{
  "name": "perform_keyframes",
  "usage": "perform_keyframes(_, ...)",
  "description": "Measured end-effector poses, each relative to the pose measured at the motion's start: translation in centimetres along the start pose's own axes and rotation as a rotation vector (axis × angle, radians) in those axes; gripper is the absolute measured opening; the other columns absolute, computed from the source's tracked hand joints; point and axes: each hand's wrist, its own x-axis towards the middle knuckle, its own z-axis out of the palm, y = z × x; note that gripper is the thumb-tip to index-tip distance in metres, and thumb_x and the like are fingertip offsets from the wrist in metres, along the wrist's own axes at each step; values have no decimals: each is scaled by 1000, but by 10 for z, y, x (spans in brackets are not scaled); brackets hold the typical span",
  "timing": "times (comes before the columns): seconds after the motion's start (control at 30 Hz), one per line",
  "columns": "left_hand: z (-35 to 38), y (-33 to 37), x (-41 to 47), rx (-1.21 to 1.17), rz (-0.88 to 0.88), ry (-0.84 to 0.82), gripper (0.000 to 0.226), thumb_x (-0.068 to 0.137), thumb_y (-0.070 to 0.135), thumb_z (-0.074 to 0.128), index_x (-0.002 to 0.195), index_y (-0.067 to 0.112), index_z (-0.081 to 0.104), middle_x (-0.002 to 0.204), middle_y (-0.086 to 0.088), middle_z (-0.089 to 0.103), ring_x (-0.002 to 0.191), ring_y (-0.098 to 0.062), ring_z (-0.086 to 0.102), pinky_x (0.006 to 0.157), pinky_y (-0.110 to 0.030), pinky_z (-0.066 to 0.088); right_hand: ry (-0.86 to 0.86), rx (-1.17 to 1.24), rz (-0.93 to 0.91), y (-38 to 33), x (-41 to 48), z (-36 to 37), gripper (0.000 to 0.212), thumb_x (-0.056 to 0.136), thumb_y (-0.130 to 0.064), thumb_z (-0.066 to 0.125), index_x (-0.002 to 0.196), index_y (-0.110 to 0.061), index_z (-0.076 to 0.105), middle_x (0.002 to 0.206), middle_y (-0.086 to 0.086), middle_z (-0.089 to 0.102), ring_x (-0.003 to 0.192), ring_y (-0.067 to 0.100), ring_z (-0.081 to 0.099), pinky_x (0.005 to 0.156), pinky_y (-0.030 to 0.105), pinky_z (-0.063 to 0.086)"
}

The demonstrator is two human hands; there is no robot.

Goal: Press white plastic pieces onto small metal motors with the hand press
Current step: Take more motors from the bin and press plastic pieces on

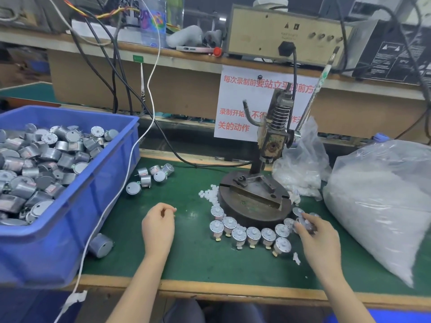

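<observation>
**A:** Head view. Where are the motors?

**B:** In a row curving round the near side of the hand press base. Right hand grips a motor at the row's right end. Left hand is curled, maybe pinching something white; can't tell.

**A:** Handling?

**B:** Probably light, stiff, slick cans. Hold by the sides, shaft up. White pieces left of the base: tiny, easy to drop.

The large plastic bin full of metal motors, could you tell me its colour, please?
The large plastic bin is solid blue, seen best in the head view.
</observation>
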Motion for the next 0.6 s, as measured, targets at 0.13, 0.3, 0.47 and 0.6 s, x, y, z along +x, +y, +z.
perform_keyframes(0.13, 0, -1, 0, 23, 13, -4, 30, 82, 0, 46, 65, 21, 60, 68, 3, 61, 60, -16, 51, 54, -27, 36, -19, -8, 83, 19, -10, -3, 30, 81, -14, 70, 110, -6, 65, 108, 14, 64, 99, 31, 56, 90, 41, 42)
perform_keyframes(0.3, 0, 0, 0, 64, 38, -14, 31, 82, 0, 45, 66, 21, 61, 70, 6, 62, 64, -14, 54, 56, -26, 38, -89, 70, 58, 22, -18, 5, 32, 81, -16, 72, 111, -13, 63, 104, 4, 62, 82, 11, 59, 74, 31, 40)
perform_keyframes(0.47, 2, 2, -2, 148, 75, -22, 27, 84, 1, 44, 71, 16, 62, 75, 2, 63, 67, -15, 54, 57, -22, 37, -81, 191, 77, 25, -19, 4, 20, 91, -24, 58, 109, -17, 62, 108, 2, 61, 84, 11, 63, 75, 29, 44)
perform_keyframes(0.6, 9, 5, -5, 472, 191, -140, 21, 87, 8, 45, 84, 17, 64, 88, 5, 56, 84, -16, 49, 64, -28, 34, -32, 192, 119, 28, -18, 3, 24, 96, -26, 46, 107, -12, 63, 104, 6, 60, 92, 20, 56, 87, 40, 45)
